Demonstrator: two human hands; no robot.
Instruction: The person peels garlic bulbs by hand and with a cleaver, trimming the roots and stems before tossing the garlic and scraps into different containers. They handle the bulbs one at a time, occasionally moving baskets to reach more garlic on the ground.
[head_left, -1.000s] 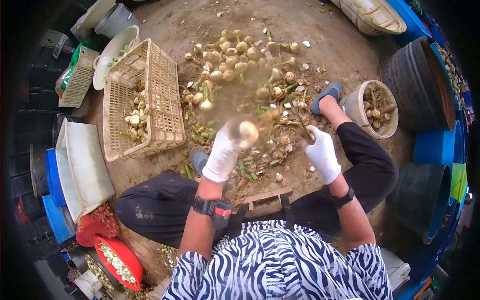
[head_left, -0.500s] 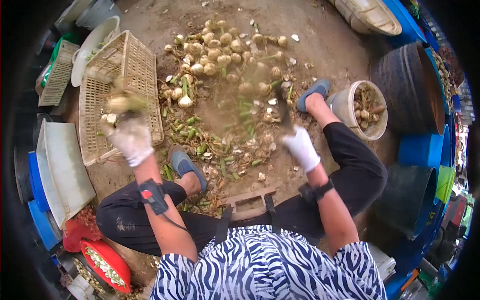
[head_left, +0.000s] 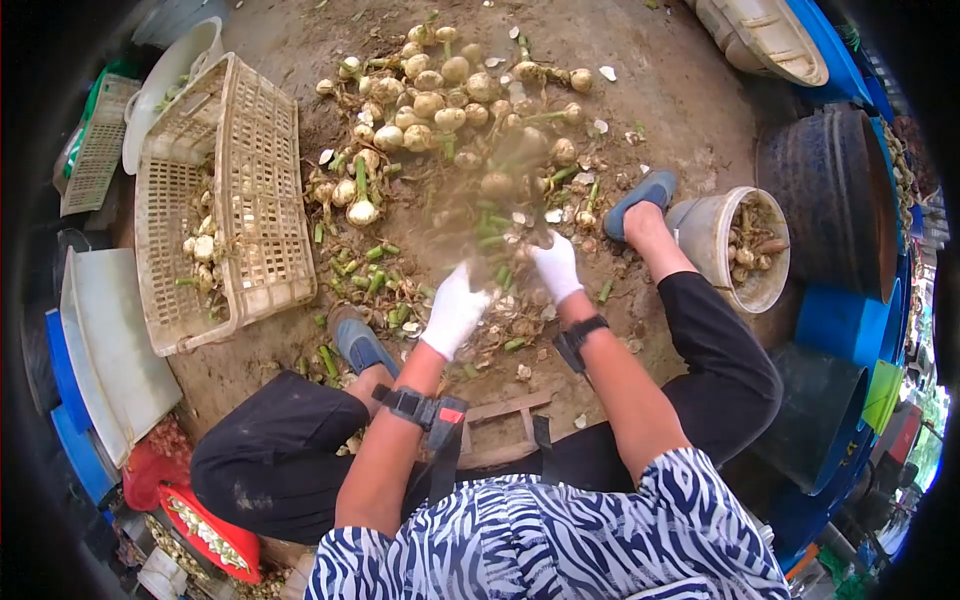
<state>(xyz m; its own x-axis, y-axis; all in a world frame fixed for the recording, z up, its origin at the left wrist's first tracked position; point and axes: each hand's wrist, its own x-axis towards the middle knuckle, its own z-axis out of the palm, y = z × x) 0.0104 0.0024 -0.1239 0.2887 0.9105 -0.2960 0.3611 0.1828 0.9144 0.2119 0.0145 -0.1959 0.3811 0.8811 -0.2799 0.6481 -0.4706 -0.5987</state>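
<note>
My left hand (head_left: 456,312), in a white glove, is over the trimmings in front of me. Its thumb and fingers look apart, and I see nothing between them. Close to its right, my gloved right hand (head_left: 558,268) is closed on a knife (head_left: 543,238), whose dark blade is mostly lost in a blurred patch. Beyond both hands lies a heap of garlic bulbs (head_left: 427,104), some with stems and roots. One bulb with a long green stem (head_left: 362,212) lies nearer, to the left. Cut green stem pieces (head_left: 375,278) and peelings litter the ground around my hands.
A plastic crate (head_left: 262,200) with some garlic bulbs inside stands at left. To the right, a white bucket (head_left: 683,222) holds roots or trimmings beside a dark barrel (head_left: 828,200). A red basin (head_left: 215,567) with pale pieces sits at lower left. My feet flank the litter.
My left hand has come back from the crate, where it was with garlic, to the middle. My right hand has moved left and slightly up with the knife. The view has shifted a little.
</note>
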